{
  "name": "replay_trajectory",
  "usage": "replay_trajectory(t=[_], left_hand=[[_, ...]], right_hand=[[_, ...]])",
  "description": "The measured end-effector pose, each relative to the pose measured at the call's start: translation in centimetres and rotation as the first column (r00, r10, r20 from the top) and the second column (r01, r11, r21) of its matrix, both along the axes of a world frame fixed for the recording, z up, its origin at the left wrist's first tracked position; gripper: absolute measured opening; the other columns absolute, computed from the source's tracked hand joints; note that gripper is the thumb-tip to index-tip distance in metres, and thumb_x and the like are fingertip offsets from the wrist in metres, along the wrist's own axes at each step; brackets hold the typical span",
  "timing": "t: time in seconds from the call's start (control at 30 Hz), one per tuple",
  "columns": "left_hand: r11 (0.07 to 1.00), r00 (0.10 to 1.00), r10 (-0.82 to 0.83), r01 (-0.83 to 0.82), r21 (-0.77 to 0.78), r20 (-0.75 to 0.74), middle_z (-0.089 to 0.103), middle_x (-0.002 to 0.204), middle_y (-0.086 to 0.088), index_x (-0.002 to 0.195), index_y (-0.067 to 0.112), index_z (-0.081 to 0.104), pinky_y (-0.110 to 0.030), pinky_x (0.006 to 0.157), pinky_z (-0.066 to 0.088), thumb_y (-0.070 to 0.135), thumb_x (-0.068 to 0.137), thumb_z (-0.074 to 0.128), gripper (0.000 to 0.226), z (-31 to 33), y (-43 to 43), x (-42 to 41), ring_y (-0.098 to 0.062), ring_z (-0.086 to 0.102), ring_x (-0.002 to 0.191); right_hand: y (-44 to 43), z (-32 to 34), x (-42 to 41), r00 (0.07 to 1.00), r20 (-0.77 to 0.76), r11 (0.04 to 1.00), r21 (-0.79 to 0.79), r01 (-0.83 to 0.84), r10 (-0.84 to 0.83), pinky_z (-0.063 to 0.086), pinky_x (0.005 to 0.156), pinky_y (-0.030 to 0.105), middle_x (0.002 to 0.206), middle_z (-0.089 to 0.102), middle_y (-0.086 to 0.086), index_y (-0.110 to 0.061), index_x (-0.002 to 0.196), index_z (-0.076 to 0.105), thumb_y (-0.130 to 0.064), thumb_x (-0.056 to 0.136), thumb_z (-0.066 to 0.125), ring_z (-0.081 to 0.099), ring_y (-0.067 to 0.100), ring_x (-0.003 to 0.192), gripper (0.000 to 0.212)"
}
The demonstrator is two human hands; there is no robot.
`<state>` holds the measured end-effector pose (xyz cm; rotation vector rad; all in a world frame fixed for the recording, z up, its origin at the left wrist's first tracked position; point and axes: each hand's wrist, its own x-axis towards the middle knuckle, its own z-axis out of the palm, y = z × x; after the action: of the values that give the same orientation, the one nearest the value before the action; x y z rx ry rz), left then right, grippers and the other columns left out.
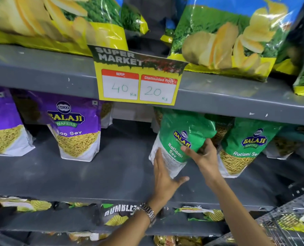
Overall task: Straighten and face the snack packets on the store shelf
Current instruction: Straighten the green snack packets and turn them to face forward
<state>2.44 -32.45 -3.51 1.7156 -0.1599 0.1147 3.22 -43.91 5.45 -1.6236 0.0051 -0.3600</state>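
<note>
Green Ratlami Sev packet (180,139) tilted on middle shelf, beside upright green twin (243,148).

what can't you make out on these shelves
Head view only:
- Lower front of the tilted green packet: covered by the left hand and right hand.
- Packets behind it: hidden by it and the shelf edge.
- Leftmost purple packet: cut off by the frame edge.
- Price tag top right: print blurred.
- Bottom-shelf packets: only their tops show.
</note>
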Motion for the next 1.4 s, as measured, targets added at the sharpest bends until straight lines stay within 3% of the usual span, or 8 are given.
replay_trajectory(t=[0.13, 0.33, 0.57, 0.7, 0.83, 1.03, 1.2, 1.4], left_hand=[[0.995, 0.995, -0.073, 0.077, 0.059, -0.062, 0.017, 0.158, 0.009, 0.143, 0.036, -0.017, -0.033, 0.112, 0.033, 0.073, 0.035, 0.076, 0.147, 0.6, 0.4, 2.5, -0.008, 0.026, 0.14], [0.98, 0.986, -0.141, 0.152, 0.13, -0.088, 0.054, 0.119, 0.006, 0.112, 0.029, 0.027, -0.035, 0.092, 0.049, 0.063, 0.041, 0.073, 0.092, 0.8, 3.0, 6.1, -0.02, 0.057, 0.115], [0.921, 0.982, -0.187, 0.177, 0.347, -0.003, 0.038, 0.113, 0.0, 0.128, 0.01, 0.049, -0.033, 0.104, 0.035, 0.054, 0.052, 0.078, 0.092, 1.6, 6.7, 8.8, -0.022, 0.04, 0.116], [0.953, 0.974, -0.222, 0.226, 0.202, -0.041, 0.057, 0.123, -0.007, 0.135, 0.011, 0.041, -0.045, 0.101, 0.046, 0.047, 0.059, 0.076, 0.091, 1.6, 7.6, 9.4, -0.02, 0.057, 0.113], [0.988, 0.986, -0.154, 0.155, 0.01, -0.06, 0.049, 0.141, -0.008, 0.144, 0.02, 0.021, -0.05, 0.106, 0.042, 0.015, 0.072, 0.073, 0.089, 0.4, 7.1, 8.7, -0.021, 0.052, 0.125], [0.99, 0.991, -0.078, 0.065, -0.125, -0.106, 0.049, 0.136, 0.001, 0.128, 0.027, 0.037, -0.046, 0.103, 0.046, 0.051, 0.049, 0.087, 0.097, 0.1, 5.7, 7.8, -0.014, 0.053, 0.123], [0.993, 0.996, -0.02, 0.01, -0.119, -0.086, 0.059, 0.126, 0.0, 0.122, 0.024, 0.043, -0.045, 0.099, 0.049, 0.05, 0.05, 0.084, 0.087, 0.5, 4.9, 8.2, -0.014, 0.059, 0.114], [0.993, 0.998, 0.017, -0.023, -0.112, -0.062, 0.063, 0.122, -0.002, 0.121, 0.02, 0.045, -0.039, 0.097, 0.05, 0.053, 0.051, 0.078, 0.084, 0.9, 4.4, 8.2, -0.015, 0.06, 0.111]], right_hand=[[-0.4, -0.6, -1.0, 0.997, -0.016, 0.997, -0.004, -0.074, 0.074, 0.051, 0.067, 0.015, 0.073, 0.065, -0.014, -0.015, 0.084, 0.055, -0.005, 0.071, 0.074, 0.062, 0.001, 0.072, 0.025], [-2.6, -0.3, 1.6, 0.997, -0.019, 0.997, -0.019, 0.077, -0.077, 0.052, 0.067, 0.016, 0.086, 0.071, 0.008, -0.011, 0.089, 0.054, 0.007, 0.075, 0.068, 0.068, 0.003, 0.073, 0.026], [-4.6, -1.2, 5.4, 0.982, -0.158, 0.991, -0.1, 0.089, -0.104, 0.047, 0.096, 0.037, 0.119, 0.063, 0.008, -0.009, 0.125, 0.047, -0.022, 0.053, 0.089, 0.061, 0.02, 0.107, 0.084], [-4.2, -1.3, 5.1, 0.977, -0.213, 0.996, -0.092, -0.013, -0.007, 0.051, 0.087, 0.024, 0.119, 0.066, 0.007, -0.012, 0.117, 0.052, -0.015, 0.064, 0.082, 0.064, 0.014, 0.104, 0.061], [-3.5, -1.9, 4.7, 0.985, -0.169, 0.996, -0.089, -0.031, 0.016, 0.051, 0.069, 0.01, 0.115, 0.066, 0.011, -0.005, 0.117, 0.052, -0.004, 0.071, 0.075, 0.065, 0.007, 0.094, 0.052], [-3.2, -2.3, 4.7, 0.992, -0.127, 0.998, -0.067, 0.018, -0.026, 0.054, 0.071, 0.014, 0.111, 0.067, 0.011, -0.007, 0.113, 0.053, -0.004, 0.07, 0.077, 0.066, 0.016, 0.096, 0.05], [-2.8, -2.8, 4.4, 0.991, -0.082, 0.993, -0.049, 0.105, -0.109, 0.056, 0.071, 0.017, 0.106, 0.068, 0.009, -0.008, 0.112, 0.055, -0.006, 0.067, 0.08, 0.067, 0.018, 0.093, 0.051], [-2.2, -3.2, 4.2, 0.985, -0.024, 0.984, -0.035, 0.172, -0.173, 0.05, 0.064, 0.009, 0.095, 0.067, -0.003, -0.008, 0.11, 0.055, -0.005, 0.068, 0.079, 0.065, -0.008, 0.075, 0.048]])
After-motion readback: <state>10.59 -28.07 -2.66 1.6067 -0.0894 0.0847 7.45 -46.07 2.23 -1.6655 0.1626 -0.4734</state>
